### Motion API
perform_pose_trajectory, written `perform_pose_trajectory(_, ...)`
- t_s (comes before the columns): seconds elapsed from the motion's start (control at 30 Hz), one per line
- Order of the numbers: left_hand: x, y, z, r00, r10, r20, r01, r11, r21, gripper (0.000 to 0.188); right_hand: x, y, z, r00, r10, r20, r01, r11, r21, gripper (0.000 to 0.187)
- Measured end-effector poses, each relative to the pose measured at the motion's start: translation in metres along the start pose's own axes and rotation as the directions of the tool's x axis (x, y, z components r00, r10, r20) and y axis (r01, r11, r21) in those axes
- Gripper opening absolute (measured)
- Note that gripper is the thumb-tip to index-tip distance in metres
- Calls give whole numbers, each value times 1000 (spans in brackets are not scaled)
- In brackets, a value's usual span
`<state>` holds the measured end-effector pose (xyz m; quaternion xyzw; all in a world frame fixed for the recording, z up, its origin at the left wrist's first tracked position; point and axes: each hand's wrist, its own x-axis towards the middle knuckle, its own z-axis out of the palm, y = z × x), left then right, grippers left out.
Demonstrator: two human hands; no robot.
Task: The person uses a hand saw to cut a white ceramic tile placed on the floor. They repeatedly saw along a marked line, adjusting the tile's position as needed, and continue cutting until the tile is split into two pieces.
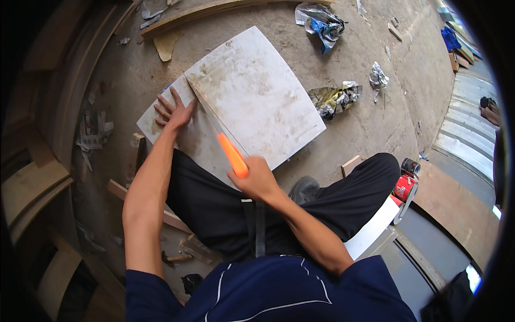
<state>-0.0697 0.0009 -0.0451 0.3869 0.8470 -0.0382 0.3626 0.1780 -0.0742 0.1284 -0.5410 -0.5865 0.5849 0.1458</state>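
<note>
A large white board (263,86), smudged with brown dirt, lies tilted in front of my legs. A dark straight cut line runs across it from the far left edge toward my knees. My left hand (178,111) presses flat on the board's left part, fingers spread, just left of this line. My right hand (252,176) is closed round the orange handle of a hand saw (232,154) over the board's near part. Its thin blade shows almost edge-on and blurred along the line, so its length is hard to tell.
Crumpled foil-like wrappers (337,99) and a wooden strip (214,11) lie on the dusty floor beyond the board. Red cans (405,188) stand beside my right knee. Wood offcuts (177,221) lie by my left leg, and curved wooden pieces (35,190) are at far left.
</note>
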Motion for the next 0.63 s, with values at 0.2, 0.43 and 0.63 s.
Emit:
perform_pose_trajectory(0.2,-2,1,-5,1000,-5,11,5,1000,-11,103,-22,10,-9,999,-28,33,29,999,-26,30)
perform_pose_trajectory(0.43,3,-7,0,999,18,-35,-19,1000,-25,102,-22,11,4,997,-80,4,80,996,-47,26)
perform_pose_trajectory(0.63,1,-3,1,1000,7,-18,-7,1000,0,101,-51,-3,-25,997,-23,74,24,1000,-6,24)
